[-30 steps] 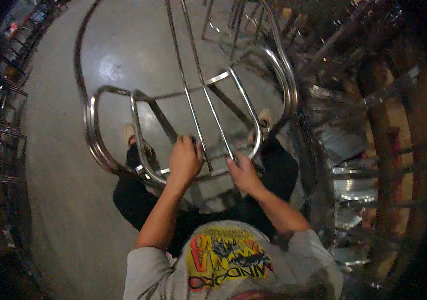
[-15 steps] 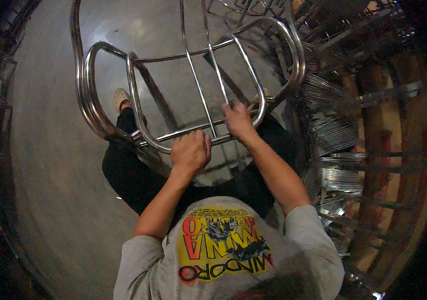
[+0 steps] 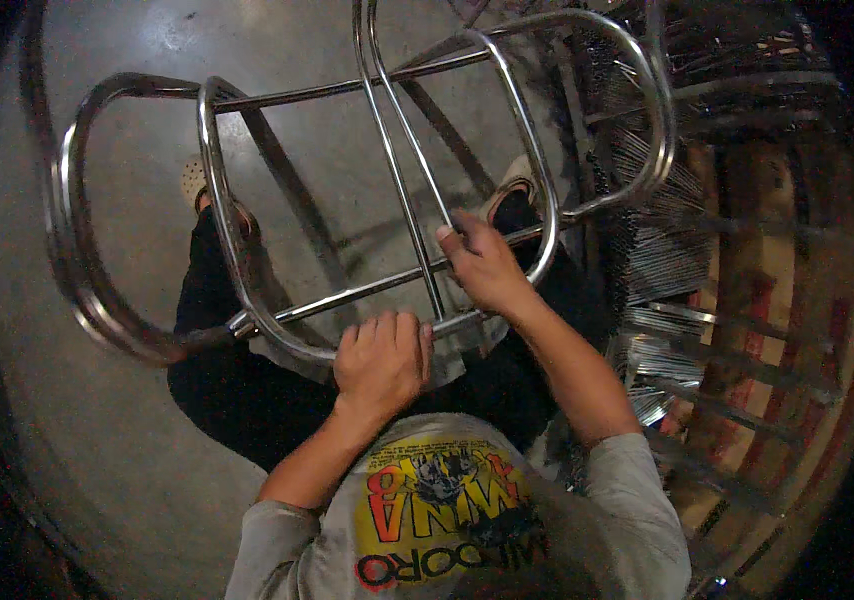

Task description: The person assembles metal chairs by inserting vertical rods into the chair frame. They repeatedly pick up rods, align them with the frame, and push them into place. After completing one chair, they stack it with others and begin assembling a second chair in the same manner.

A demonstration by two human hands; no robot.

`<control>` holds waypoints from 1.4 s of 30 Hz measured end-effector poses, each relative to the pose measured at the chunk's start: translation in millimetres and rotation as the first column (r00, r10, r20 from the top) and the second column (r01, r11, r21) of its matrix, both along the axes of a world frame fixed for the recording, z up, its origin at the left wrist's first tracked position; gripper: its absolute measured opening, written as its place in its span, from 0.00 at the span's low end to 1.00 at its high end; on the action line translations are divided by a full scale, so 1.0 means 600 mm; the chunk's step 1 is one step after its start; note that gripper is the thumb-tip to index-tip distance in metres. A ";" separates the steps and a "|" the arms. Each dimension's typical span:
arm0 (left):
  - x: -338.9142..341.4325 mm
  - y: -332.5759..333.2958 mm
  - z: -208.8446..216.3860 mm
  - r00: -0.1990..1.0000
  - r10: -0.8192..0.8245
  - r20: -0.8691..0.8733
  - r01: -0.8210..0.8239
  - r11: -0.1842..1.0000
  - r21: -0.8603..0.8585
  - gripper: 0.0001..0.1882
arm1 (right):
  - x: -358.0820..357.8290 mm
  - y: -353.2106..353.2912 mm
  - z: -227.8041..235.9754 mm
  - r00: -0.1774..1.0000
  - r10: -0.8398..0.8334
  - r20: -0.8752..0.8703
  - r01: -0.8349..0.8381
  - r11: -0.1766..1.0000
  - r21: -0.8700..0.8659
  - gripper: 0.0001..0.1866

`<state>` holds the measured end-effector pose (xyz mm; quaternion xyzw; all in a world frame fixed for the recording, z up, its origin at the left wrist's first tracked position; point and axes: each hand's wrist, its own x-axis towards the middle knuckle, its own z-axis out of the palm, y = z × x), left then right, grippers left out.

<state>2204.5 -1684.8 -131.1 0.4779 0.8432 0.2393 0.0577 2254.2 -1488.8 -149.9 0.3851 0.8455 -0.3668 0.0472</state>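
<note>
A shiny bent-tube metal frame (image 3: 297, 96), like that of a chair, rests across my legs. My left hand (image 3: 382, 365) is closed over its near tube, fingers curled around the metal. Just to the right, my right hand (image 3: 487, 262) pinches the near end of a thin metal rod (image 3: 413, 140), by the crossbar (image 3: 347, 297). A second thin rod (image 3: 404, 180) runs beside it, down to the near tube between my hands. What the rod's tip touches is hidden under my right fingers.
Bundles of thin metal rods (image 3: 662, 255) and metal bars are stacked on the right, by wooden boards (image 3: 772, 260). My feet, in beige clogs (image 3: 512, 180), stand on the grey concrete floor (image 3: 107, 430) beyond the frame.
The frame has come closer and lower in view, its left side swinging further left. The two thin rods now lean closer together at the far end. Both hands keep their hold.
</note>
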 end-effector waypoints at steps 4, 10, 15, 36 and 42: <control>-0.004 -0.001 -0.002 0.999 0.015 -0.029 -0.014 0.998 0.060 0.11 | -0.004 0.006 -0.009 0.999 0.000 -0.053 0.004 0.997 0.077 0.20; -0.004 0.001 -0.005 1.000 -0.004 0.010 0.005 1.000 -0.027 0.11 | -0.033 -0.012 0.023 1.000 0.002 -0.022 -0.005 0.987 -0.161 0.24; -0.006 0.004 0.001 1.000 0.005 -0.001 -0.005 1.000 -0.016 0.11 | -0.052 -0.033 0.033 0.998 -0.020 -0.054 0.019 1.000 -0.023 0.19; 0.012 -0.002 0.011 0.997 0.007 -0.076 -0.004 0.999 0.038 0.11 | 0.109 0.091 0.264 0.693 -0.018 -0.721 0.357 0.877 0.322 0.13; 0.023 -0.007 -0.017 0.999 0.023 -0.043 -0.030 0.985 -0.169 0.09 | 0.149 0.490 0.199 0.479 -0.313 -0.820 0.809 0.519 0.274 0.15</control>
